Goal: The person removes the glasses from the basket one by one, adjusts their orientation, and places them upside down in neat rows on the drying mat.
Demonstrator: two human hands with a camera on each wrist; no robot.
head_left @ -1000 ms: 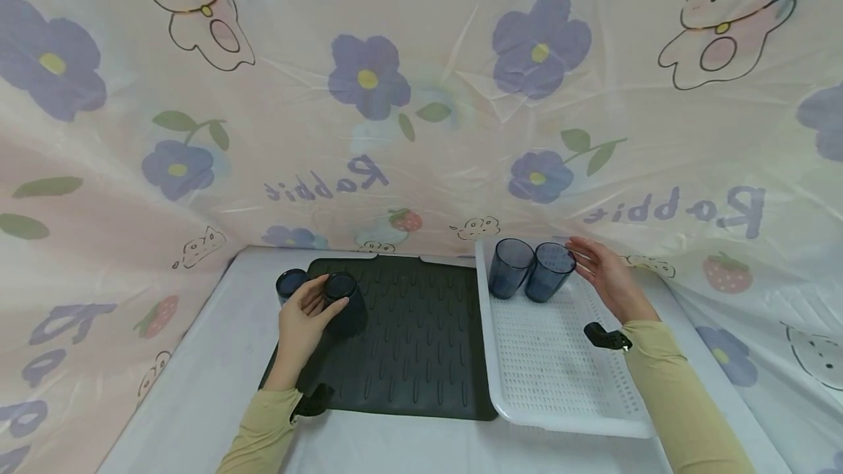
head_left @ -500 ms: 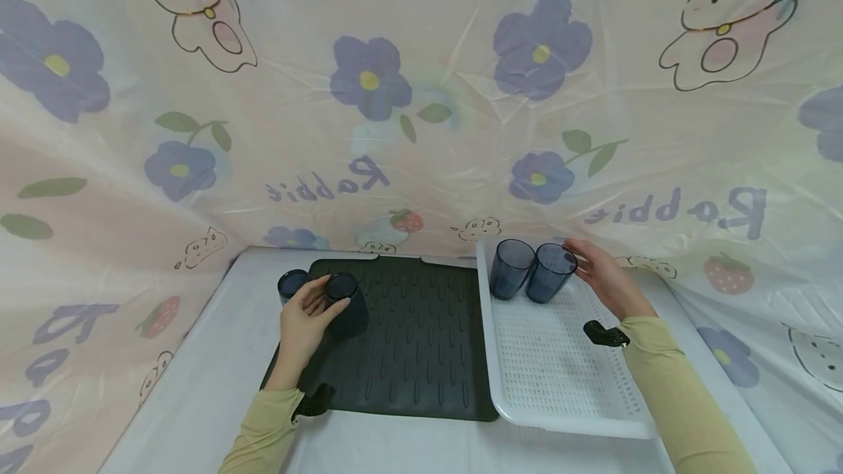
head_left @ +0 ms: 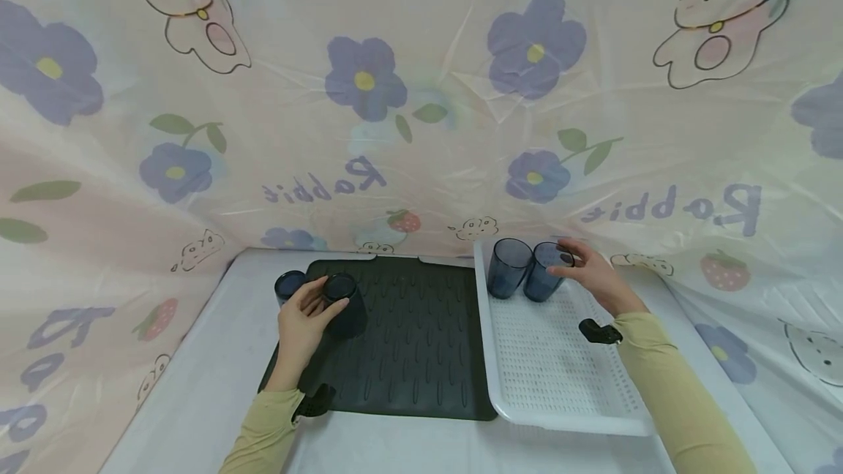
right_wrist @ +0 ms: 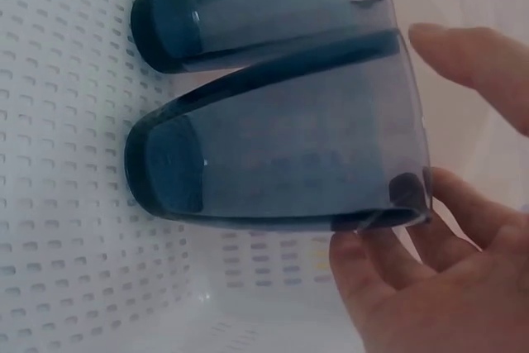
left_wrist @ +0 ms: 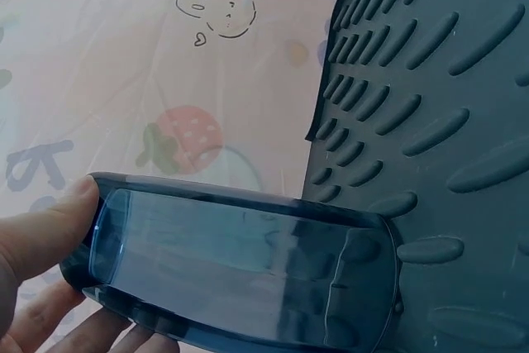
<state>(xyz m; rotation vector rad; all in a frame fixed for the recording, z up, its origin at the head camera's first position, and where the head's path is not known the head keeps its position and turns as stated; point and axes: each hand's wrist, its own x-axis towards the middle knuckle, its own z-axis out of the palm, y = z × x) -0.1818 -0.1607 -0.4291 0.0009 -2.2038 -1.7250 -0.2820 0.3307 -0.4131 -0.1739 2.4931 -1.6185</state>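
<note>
My left hand [head_left: 304, 320] holds a dark blue drinking glass [head_left: 347, 309] upside down by its thick base. In the left wrist view, the rim of this glass [left_wrist: 248, 262] meets the black ribbed mat [left_wrist: 463, 171]. Another blue glass [head_left: 288, 284] stands just left of it, partly behind my fingers. My right hand [head_left: 596, 276] is at the rim of an upright blue glass [head_left: 543, 280] in the white basket [head_left: 560, 364]. Its fingertips touch one side of this glass [right_wrist: 281, 155], and the thumb lies at the rim across from them. A matching upright glass [head_left: 508, 269] stands beside it.
The black mat [head_left: 421, 357] lies on a white-covered table [head_left: 217, 342], against the left wall of the basket. A printed plastic sheet [head_left: 448, 145] with flowers and rabbits rises behind and along the sides.
My right hand has shifted slightly left, and its thumb has come over the near side of the glass's rim. My left hand keeps its hold in the same place.
</note>
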